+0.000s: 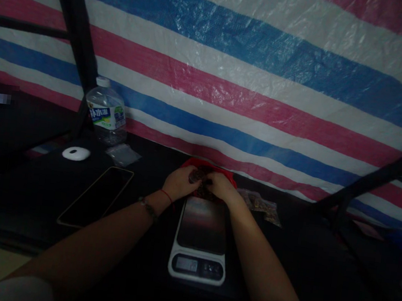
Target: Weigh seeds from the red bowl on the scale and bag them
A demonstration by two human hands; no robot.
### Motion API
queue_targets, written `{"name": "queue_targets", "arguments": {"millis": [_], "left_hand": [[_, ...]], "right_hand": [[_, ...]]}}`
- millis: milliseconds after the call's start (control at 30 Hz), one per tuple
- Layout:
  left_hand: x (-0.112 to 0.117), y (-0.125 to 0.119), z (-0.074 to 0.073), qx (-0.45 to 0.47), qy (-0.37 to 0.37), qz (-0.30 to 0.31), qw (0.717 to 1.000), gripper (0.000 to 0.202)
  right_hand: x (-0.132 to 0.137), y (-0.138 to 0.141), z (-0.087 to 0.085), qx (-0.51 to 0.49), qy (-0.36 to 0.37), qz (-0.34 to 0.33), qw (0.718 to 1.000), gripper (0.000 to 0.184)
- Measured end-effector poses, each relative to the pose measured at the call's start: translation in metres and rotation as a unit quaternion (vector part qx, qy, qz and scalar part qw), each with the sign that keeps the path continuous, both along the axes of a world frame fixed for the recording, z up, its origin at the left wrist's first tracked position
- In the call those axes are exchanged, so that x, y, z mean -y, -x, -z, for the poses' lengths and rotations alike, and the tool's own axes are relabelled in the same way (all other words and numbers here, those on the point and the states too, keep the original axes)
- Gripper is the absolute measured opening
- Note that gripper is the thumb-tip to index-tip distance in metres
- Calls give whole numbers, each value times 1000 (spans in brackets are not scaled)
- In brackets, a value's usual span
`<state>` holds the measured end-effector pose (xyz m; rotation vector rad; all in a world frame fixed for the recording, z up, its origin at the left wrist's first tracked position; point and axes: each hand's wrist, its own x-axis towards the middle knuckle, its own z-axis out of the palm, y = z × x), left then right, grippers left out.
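Both hands meet over a red bowl (pixel 209 167) at the far end of a kitchen scale (pixel 200 241) on the dark worktop (pixel 319 262). The left hand (pixel 179 183) and right hand (pixel 223 187) curl their fingers into small dark pieces (pixel 201 175) heaped there; how tight either grip is, I cannot tell. Small filled bags (pixel 262 204) lie just right of the bowl. To the left lie a phone (pixel 96 196), a white round device (pixel 76 153) and a water bottle (pixel 106 112).

Little legible writing in view

The water bottle (pixel 105 114) at far left carries a blue-and-green label with white characters too blurred to read; the scale's display (pixel 186 264), near centre, shows unreadable digits.
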<state>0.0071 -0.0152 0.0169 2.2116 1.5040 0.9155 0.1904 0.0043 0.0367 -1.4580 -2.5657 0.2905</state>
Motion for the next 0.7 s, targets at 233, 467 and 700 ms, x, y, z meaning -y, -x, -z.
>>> {"name": "queue_targets", "arguments": {"millis": [233, 467, 700], "left_hand": [[0, 0, -3, -14, -11, 33, 999, 25], [-1, 0, -2, -46, -5, 37, 998, 27], [-1, -1, 0, -35, -8, 45, 998, 30]], "right_hand": [[-1, -2, -12, -112, -66, 46, 990, 25], [7, 8, -23, -203, -65, 16, 977, 26], [15, 16, -28, -174, -43, 1, 984, 35]]}}
